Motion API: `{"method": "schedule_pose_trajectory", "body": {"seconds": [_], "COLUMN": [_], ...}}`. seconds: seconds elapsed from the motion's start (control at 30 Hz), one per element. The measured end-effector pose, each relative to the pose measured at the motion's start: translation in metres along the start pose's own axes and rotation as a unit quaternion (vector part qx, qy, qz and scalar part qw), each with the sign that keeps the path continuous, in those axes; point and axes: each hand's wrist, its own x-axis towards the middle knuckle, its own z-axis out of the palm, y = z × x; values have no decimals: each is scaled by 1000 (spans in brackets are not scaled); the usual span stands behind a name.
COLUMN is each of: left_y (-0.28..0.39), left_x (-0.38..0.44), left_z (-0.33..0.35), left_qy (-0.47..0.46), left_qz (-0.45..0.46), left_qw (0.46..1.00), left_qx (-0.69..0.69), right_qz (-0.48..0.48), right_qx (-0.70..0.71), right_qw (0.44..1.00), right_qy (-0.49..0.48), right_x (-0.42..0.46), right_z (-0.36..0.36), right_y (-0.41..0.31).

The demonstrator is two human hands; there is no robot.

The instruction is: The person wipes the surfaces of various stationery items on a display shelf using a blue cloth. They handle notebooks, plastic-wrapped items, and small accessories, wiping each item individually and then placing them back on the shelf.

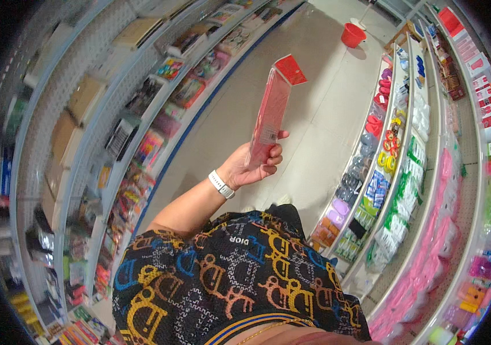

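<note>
My left hand [258, 166], with a white band on its wrist, grips the lower end of a flat red package [270, 112] in clear plastic. The package stands nearly upright above the aisle floor, and its red header card [290, 70] bends over to the right at the top. A printed code label shows near my fingers. My thumb lies against the lower part of the package while the other fingers curl round its right side. My right hand is out of view.
Shelves [223, 64] of packaged goods line the left side. On the right, shelves carry slippers [338, 211], pink plastic-wrapped packs [437, 241] and white-and-green packs [405, 194]. A red bucket [353, 36] stands on the tiled floor [314, 125] at the aisle's far end.
</note>
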Motion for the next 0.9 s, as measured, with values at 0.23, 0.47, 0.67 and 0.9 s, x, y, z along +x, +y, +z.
{"method": "schedule_pose_trajectory", "body": {"seconds": [0.23, 0.47, 0.67, 0.9], "left_y": [99, 195, 267, 430], "left_x": [157, 320, 450, 632], "left_z": [-9, 9, -35, -78], "left_qy": [139, 264, 287, 315], "left_qz": [129, 228, 276, 269], "left_qw": [970, 903, 887, 875], "left_qx": [154, 251, 235, 252], "right_qz": [-18, -102, -136, -145], "right_qx": [36, -29, -90, -58], "right_qw": [999, 991, 929, 951], "right_qy": [18, -85, -331, -266], "right_x": [115, 222, 260, 362], "right_z": [144, 408, 642, 732], "right_y": [-158, -441, -622, -701]}}
